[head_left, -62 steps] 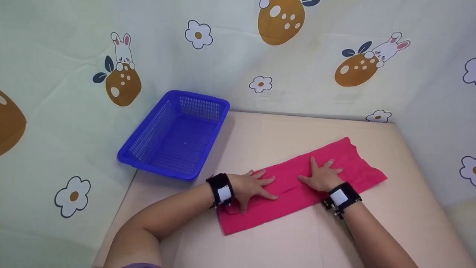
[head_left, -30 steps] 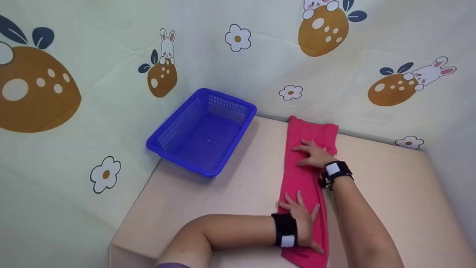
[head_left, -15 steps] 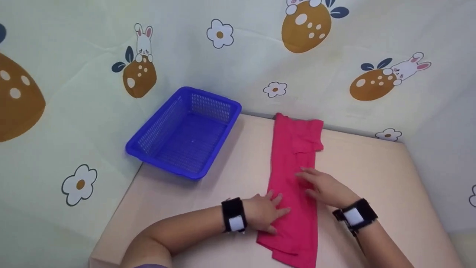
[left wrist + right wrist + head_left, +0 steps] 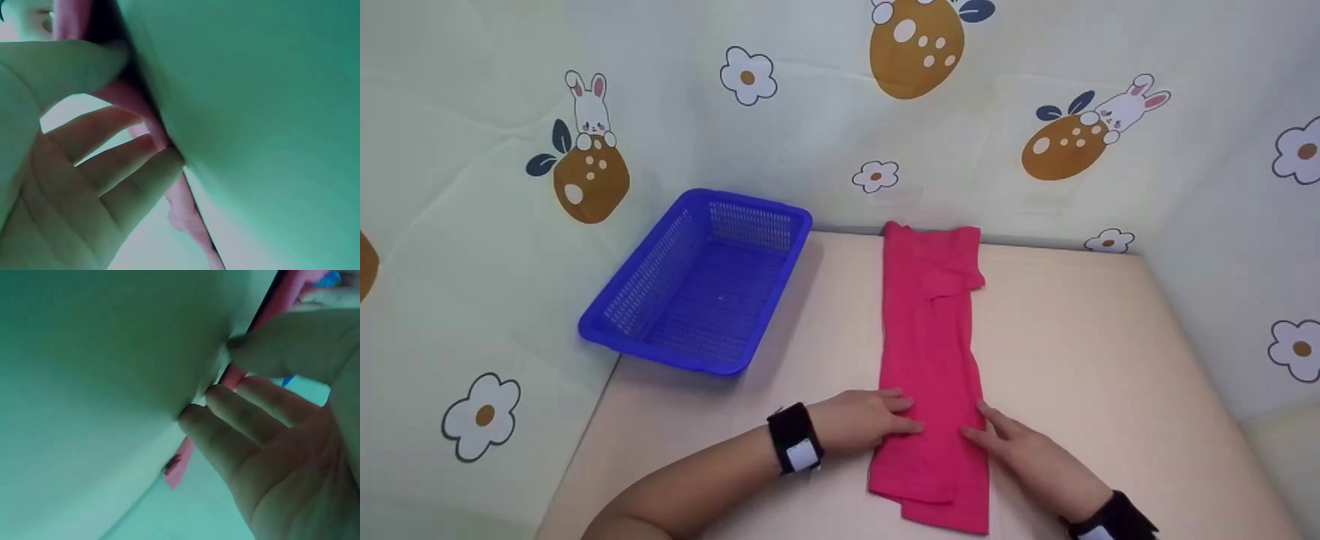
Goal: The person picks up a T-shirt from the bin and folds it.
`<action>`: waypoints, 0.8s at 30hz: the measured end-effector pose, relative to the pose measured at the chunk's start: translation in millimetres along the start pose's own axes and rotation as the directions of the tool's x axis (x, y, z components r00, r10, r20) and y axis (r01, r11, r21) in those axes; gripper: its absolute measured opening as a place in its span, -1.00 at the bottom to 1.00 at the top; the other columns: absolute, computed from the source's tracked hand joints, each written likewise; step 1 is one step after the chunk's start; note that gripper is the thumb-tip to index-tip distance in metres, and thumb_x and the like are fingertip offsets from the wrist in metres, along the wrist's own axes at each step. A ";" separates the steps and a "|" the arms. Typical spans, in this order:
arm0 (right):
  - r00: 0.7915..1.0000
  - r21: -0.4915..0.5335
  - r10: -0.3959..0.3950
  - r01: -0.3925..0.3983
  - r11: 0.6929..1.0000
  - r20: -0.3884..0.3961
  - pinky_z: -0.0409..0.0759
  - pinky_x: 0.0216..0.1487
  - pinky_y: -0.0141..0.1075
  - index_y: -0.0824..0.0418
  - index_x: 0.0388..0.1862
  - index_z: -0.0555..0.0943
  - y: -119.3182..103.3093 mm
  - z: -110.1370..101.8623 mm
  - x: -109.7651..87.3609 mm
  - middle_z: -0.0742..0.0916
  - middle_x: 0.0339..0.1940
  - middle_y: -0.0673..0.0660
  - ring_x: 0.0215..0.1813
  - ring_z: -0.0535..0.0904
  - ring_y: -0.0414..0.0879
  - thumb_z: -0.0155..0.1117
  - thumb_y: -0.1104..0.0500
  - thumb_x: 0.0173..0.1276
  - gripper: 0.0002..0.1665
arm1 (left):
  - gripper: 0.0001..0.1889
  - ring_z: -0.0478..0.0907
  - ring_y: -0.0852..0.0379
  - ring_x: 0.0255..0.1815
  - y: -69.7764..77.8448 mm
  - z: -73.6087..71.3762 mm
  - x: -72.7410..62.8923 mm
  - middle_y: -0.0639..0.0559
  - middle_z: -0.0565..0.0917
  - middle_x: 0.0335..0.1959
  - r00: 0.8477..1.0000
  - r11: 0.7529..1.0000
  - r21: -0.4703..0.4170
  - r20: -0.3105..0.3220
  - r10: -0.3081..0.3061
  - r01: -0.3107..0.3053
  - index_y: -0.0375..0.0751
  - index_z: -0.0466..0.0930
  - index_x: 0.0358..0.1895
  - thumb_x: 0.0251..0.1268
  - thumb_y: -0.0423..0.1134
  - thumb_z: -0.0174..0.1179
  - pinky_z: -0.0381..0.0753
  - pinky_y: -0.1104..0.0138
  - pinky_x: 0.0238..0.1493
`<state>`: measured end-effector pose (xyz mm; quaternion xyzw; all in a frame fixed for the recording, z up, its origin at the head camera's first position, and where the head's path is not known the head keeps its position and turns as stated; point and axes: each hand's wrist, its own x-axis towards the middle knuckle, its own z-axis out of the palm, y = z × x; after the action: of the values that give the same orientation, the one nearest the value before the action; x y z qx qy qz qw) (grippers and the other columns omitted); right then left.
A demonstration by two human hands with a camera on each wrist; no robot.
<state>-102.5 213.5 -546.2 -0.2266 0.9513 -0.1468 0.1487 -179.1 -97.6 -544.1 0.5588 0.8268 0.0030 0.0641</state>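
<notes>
A bright pink T-shirt (image 4: 928, 352), folded into a long narrow strip, lies lengthwise on the table. A short sleeve-like flap is folded over near its far end, and its near end shows two uneven layers. My left hand (image 4: 855, 421) lies at the strip's left edge, fingertips on the cloth. From the other side, my right hand (image 4: 1039, 466) touches the right edge with its thumb and fingers. In the left wrist view, the thumb and straight fingers (image 4: 138, 185) meet the cloth's edge. The right wrist view shows extended fingers (image 4: 216, 433) on the table beside the cloth.
A blue plastic basket (image 4: 660, 346) with perforated sides stands at the table's back left, nothing in it. The pale table (image 4: 1080, 360) extends to both sides of the shirt. Behind it hangs a curtain (image 4: 810, 135) printed with rabbits and flowers.
The shirt has turned from lying slantwise to pointing away from me. Both hands have left its upper surface for opposite edges near the close end, the right one coming back toward me.
</notes>
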 end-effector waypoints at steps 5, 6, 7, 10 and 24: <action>0.998 -0.099 -0.053 0.051 0.994 -0.017 0.65 0.16 -0.01 -0.38 0.51 0.22 -8.0 1.6 -2.5 0.34 0.58 0.11 0.46 0.44 0.08 0.11 0.10 0.52 -0.32 | -0.45 0.31 -0.02 0.52 -0.4 4.4 -4.0 -0.05 0.40 0.48 1.000 0.999 -0.050 0.017 -0.009 0.010 0.38 0.26 0.47 0.47 -0.12 0.04 0.32 0.30 0.50; 0.998 -0.104 -0.055 0.052 0.993 -0.028 0.66 0.15 -0.01 -0.40 0.51 0.21 -8.4 1.4 -2.7 0.35 0.57 0.09 0.45 0.45 0.07 0.12 0.09 0.52 -0.31 | -0.47 0.29 -0.03 0.53 -0.4 4.5 -4.2 -0.06 0.39 0.48 1.000 0.997 -0.077 0.018 -0.015 0.017 0.38 0.25 0.47 0.50 -0.11 -0.01 0.30 0.28 0.51; 0.997 -0.112 -0.060 0.055 0.992 -0.042 0.66 0.15 -0.02 -0.40 0.51 0.22 -8.3 1.2 -2.6 0.36 0.57 0.08 0.45 0.46 0.06 0.12 0.09 0.52 -0.31 | -0.49 0.28 -0.04 0.53 -0.5 4.5 -4.1 -0.07 0.38 0.49 1.000 0.994 -0.110 0.017 -0.022 0.024 0.37 0.26 0.47 0.52 -0.10 -0.06 0.29 0.27 0.52; 0.991 -0.167 -0.095 0.079 0.983 -0.093 0.69 0.11 -0.10 -0.38 0.50 0.24 -6.9 0.7 -1.9 0.41 0.54 0.06 0.39 0.52 0.00 0.18 0.09 0.48 -0.29 | -0.52 0.28 0.00 0.54 -2.4 2.0 -2.7 -0.05 0.40 0.48 0.998 0.968 -0.244 0.010 -0.058 0.058 0.33 0.31 0.46 0.56 -0.14 -0.17 0.27 0.26 0.53; 0.992 -0.209 -0.036 0.011 0.978 -0.117 0.68 0.11 -0.01 -0.05 0.58 0.19 -22.8 8.4 3.6 0.32 0.58 0.18 0.54 0.30 0.20 0.21 -0.58 0.08 0.19 | -0.53 0.21 0.29 -0.61 -11.6 -11.8 8.7 0.21 0.20 -0.69 0.962 0.716 -0.666 0.008 -0.274 0.210 0.31 0.47 0.35 0.54 -0.26 -0.16 0.44 0.50 -0.27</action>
<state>-93.8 190.6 -546.7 -0.2430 0.9659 -0.0616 0.0648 -194.3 -93.2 -534.1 0.3859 0.8398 0.3122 0.2196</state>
